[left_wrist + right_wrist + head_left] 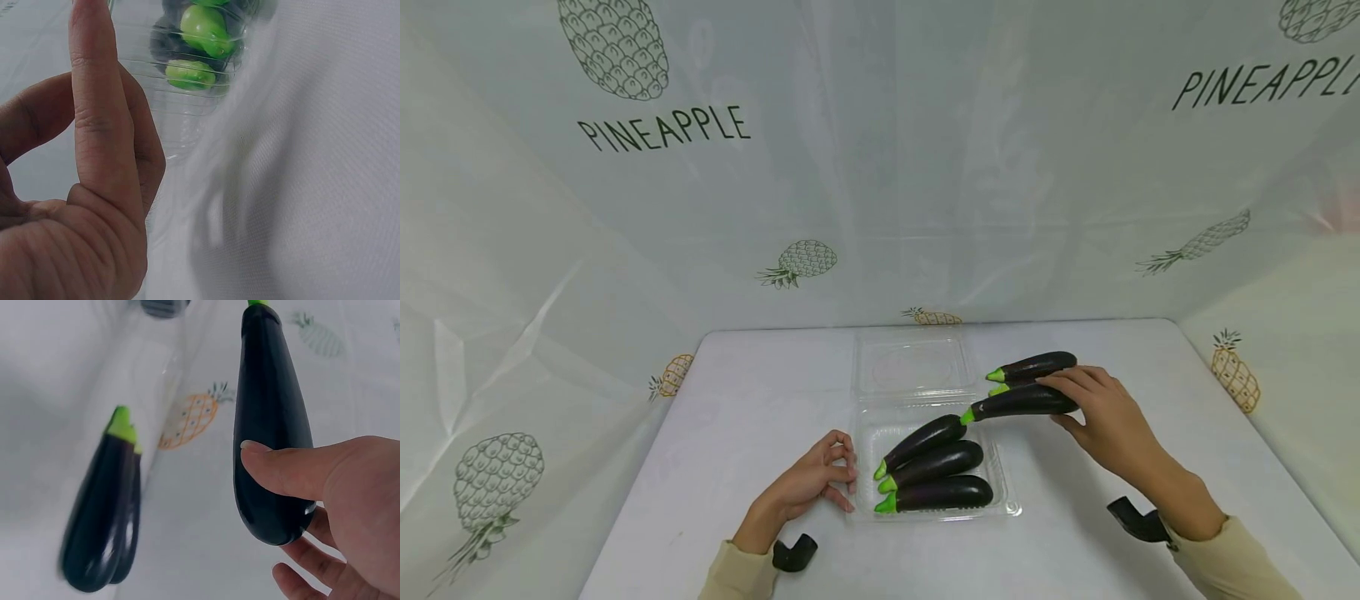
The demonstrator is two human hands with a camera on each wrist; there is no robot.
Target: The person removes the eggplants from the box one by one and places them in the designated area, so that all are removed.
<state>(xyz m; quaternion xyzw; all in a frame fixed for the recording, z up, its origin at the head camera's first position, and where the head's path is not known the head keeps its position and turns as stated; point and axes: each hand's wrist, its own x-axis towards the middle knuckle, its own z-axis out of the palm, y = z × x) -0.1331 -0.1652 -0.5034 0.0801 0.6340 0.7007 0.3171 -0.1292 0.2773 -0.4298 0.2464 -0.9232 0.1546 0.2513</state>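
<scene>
My right hand [1112,421] grips a dark purple toy-like eggplant [269,412] by its thick end, thumb on one side. Its green tip [967,416] points left, over the upper right of a clear plastic clamshell box [1007,492]. Three eggplants lie side by side in the box's base, among them the front eggplant [943,493], green ends to the left. Beside the box's left edge is my left hand [820,475], fingers loosely bent, fingertips right at the rim. The left wrist view shows green stems [203,28] through the clear wall.
Two more eggplants lie on the white table [760,383] behind the held one; the farther eggplant [1037,365] shows most. The box's clear lid [913,362] is folded back, flat. A pineapple-print sheet [925,167] hangs behind the table and at its sides.
</scene>
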